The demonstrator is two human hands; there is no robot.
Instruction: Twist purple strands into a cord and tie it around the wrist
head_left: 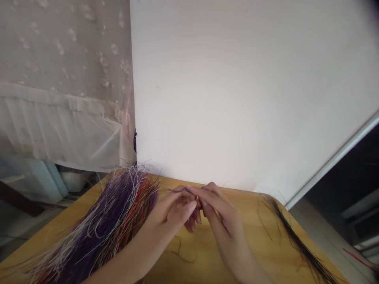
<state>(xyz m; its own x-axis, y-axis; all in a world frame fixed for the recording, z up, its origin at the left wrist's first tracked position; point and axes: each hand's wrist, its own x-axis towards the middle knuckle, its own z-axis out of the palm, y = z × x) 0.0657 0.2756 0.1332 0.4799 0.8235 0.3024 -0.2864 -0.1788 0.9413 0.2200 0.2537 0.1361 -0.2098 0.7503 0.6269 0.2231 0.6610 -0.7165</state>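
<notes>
My left hand (177, 209) and my right hand (217, 209) meet above the far middle of a wooden table (245, 232), fingertips pinched together. Between them runs a thin purple strand (180, 190), sticking out to the left of my left fingers. Both hands are closed on it. A thick bundle of purple, white and orange strands (109, 221) lies on the table just left of my left forearm. A thin dark strand (183, 254) curls on the wood under my wrists.
A bundle of dark strands (293, 236) lies along the table's right edge. A white wall (237, 98) stands right behind the table. A sheer curtain (59, 98) hangs at the back left. The floor drops away past the right edge.
</notes>
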